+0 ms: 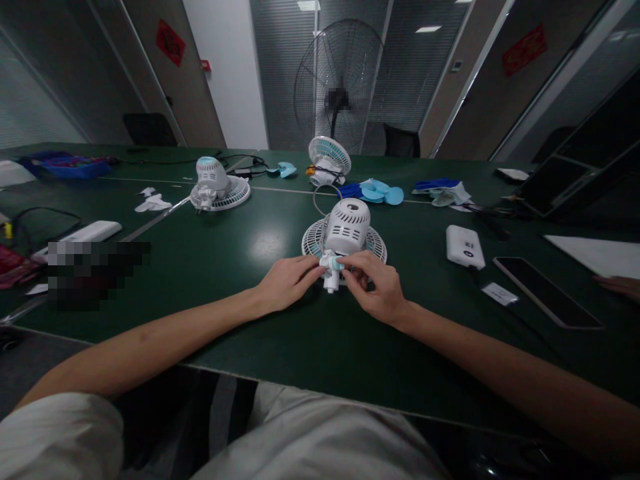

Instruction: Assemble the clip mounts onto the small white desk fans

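A small white fan [349,223] lies grille-down on the green table, its slotted motor housing on top. The white neck joint [330,279] sticks out from the housing towards me. My left hand [290,281] pinches the left side of that joint between thumb and fingers. On the other side, my right hand [375,283] has its thumb and index finger closed on a light-blue knob [337,264] at the joint. The fingertips hide part of the knob and the joint.
A second white fan [220,187] lies at the left, a third [330,160] behind. Light-blue fan blades [381,192] sit beyond my fan. Rightward are a white power bank [465,246] and a dark flat panel [545,292]. Another person's hand [619,285] shows at the right edge.
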The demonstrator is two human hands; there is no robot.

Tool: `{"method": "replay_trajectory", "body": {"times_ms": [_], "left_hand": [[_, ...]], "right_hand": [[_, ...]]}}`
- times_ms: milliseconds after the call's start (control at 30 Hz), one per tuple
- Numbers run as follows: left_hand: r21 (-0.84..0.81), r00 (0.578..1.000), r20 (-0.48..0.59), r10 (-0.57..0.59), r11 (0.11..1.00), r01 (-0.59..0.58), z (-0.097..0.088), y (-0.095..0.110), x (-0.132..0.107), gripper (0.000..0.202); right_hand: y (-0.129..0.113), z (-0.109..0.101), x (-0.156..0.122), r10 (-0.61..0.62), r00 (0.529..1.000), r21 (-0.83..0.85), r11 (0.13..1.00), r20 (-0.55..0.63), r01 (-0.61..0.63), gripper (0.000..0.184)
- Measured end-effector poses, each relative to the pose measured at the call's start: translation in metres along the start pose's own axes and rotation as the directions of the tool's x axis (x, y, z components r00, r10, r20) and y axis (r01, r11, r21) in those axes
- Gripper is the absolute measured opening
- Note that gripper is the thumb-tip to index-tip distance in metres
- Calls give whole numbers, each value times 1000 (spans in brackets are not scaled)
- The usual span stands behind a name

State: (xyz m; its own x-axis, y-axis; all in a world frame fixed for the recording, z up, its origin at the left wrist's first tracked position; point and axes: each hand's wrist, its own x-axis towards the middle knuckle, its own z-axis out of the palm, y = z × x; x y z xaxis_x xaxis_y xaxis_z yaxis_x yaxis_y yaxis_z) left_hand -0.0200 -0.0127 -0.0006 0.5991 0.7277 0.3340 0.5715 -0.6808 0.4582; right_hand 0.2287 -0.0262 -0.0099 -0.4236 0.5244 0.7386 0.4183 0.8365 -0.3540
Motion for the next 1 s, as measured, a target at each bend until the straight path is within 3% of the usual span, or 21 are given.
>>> {"method": "replay_trajectory", "body": {"times_ms": [667,1000], "left_hand": [[12,1000,3,3,1000,-3,0,0,0,40],[20,1000,1,7,1000,-7,1,0,0,39]], "right_hand": [[1,1,-1,-10,1000,-48,999,-15,10,41],[1,1,0,2,1000,-34,999,-22,-2,38]]}}
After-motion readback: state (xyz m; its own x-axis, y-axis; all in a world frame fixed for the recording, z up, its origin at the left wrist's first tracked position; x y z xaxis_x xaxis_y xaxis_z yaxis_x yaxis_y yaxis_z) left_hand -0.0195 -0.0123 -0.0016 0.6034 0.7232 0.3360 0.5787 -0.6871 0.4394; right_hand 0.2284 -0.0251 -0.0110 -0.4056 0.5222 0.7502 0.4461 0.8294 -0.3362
